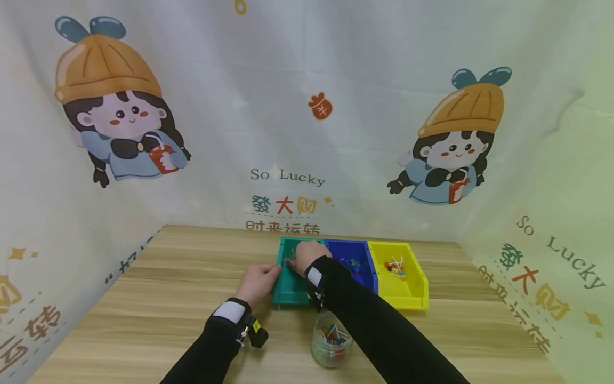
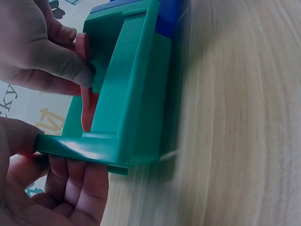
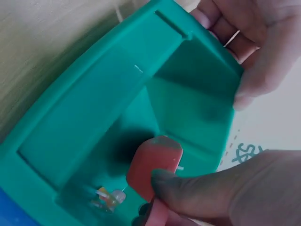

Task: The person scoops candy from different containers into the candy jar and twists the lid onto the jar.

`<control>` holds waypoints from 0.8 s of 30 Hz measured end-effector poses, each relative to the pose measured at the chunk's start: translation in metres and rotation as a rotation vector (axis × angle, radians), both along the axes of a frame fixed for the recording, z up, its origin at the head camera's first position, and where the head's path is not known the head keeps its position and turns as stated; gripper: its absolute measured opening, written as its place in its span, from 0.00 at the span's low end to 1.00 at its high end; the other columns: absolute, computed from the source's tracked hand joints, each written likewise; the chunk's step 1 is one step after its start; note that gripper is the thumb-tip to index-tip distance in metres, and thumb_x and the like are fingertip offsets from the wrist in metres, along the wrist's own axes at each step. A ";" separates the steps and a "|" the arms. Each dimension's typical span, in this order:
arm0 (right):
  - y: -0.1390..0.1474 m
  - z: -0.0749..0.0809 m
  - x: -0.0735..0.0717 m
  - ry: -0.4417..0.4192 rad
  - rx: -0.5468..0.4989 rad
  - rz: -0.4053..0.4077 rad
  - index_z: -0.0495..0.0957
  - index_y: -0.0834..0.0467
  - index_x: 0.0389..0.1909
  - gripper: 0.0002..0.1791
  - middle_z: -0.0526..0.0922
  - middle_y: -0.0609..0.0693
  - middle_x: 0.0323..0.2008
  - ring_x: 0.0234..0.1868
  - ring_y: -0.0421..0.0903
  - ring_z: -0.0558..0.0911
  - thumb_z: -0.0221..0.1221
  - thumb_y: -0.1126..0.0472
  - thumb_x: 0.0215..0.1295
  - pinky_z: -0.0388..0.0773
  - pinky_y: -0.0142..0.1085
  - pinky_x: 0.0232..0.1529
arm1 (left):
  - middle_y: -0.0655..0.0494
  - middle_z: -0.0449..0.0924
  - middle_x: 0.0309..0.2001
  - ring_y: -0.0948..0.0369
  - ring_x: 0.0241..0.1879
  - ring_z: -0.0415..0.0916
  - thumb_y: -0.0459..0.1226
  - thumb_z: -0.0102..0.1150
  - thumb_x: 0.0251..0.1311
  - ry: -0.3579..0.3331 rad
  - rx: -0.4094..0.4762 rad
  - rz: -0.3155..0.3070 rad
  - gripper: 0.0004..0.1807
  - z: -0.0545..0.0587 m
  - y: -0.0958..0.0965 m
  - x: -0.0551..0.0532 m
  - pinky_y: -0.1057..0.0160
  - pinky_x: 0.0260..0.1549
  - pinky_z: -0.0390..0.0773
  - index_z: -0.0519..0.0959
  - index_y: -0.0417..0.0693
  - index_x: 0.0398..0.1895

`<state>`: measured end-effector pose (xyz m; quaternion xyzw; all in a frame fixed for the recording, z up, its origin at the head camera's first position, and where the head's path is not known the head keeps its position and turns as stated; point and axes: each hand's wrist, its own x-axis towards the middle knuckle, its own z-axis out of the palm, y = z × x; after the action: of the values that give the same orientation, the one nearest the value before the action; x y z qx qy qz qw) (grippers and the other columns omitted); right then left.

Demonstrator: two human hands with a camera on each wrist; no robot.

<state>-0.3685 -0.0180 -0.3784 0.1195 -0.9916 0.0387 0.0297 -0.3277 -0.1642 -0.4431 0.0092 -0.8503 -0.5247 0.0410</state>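
Observation:
My left hand [image 1: 256,284] pinches the side rim of the green bin [image 1: 292,296], thumb above and fingers curled beneath. Reaching inside that bin, my right hand [image 1: 309,254] grips a red tool [image 3: 151,162] with a broad flat end; its exact kind is unclear. In the left wrist view, the thumb presses the red tool's curved edge [image 2: 86,110]. On the bin's floor lie small white, orange and clear pieces [image 3: 111,198], too blurred to name. A thin white tip shows beside the tool's flat end in the right wrist view.
A blue bin [image 1: 373,277] holding small blue-green pieces adjoins the green one. Beyond it, a yellow bin [image 1: 412,288] has white sticks with coloured heads [image 1: 395,266]. In front, a glass jar [image 1: 331,354] of similar sticks stands beneath my right forearm. Printed cloth surrounds the wooden table [image 1: 192,298].

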 end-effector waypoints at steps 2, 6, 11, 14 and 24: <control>-0.001 -0.012 -0.015 -0.024 -0.009 0.000 0.79 0.56 0.20 0.27 0.87 0.52 0.25 0.30 0.50 0.88 0.66 0.43 0.77 0.88 0.44 0.36 | 0.35 0.88 0.60 0.47 0.57 0.87 0.40 0.52 0.82 0.004 -0.004 -0.002 0.22 0.000 0.000 0.000 0.47 0.56 0.88 0.85 0.33 0.64; -0.004 -0.043 -0.051 -0.049 0.002 -0.008 0.88 0.55 0.31 0.19 0.93 0.54 0.36 0.34 0.50 0.88 0.66 0.44 0.76 0.88 0.46 0.37 | 0.35 0.88 0.61 0.46 0.61 0.85 0.40 0.52 0.82 0.015 -0.024 -0.005 0.22 0.003 -0.001 -0.001 0.44 0.62 0.85 0.86 0.34 0.63; -0.006 -0.072 -0.082 -0.041 0.020 -0.032 0.90 0.52 0.36 0.14 0.94 0.53 0.42 0.37 0.51 0.89 0.72 0.45 0.67 0.89 0.48 0.37 | 0.36 0.90 0.55 0.51 0.51 0.87 0.39 0.53 0.82 0.025 -0.008 -0.003 0.20 0.004 -0.002 -0.001 0.52 0.52 0.89 0.88 0.33 0.59; -0.008 -0.081 -0.089 -0.043 0.044 -0.034 0.90 0.52 0.36 0.14 0.93 0.52 0.41 0.37 0.50 0.89 0.73 0.45 0.65 0.90 0.46 0.38 | 0.37 0.92 0.48 0.57 0.42 0.85 0.38 0.54 0.81 0.035 0.010 0.003 0.19 0.002 -0.002 -0.002 0.61 0.41 0.86 0.90 0.32 0.53; -0.011 -0.083 -0.088 -0.088 0.022 -0.051 0.89 0.54 0.37 0.13 0.93 0.52 0.45 0.42 0.50 0.90 0.75 0.49 0.62 0.91 0.46 0.45 | 0.39 0.91 0.43 0.61 0.37 0.83 0.38 0.54 0.81 0.019 0.041 0.002 0.20 -0.002 -0.001 -0.001 0.66 0.33 0.83 0.90 0.30 0.45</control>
<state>-0.4569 -0.0293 -0.4618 0.0927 -0.9951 0.0325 -0.0142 -0.3287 -0.1657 -0.4450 0.0059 -0.8390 -0.5419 0.0494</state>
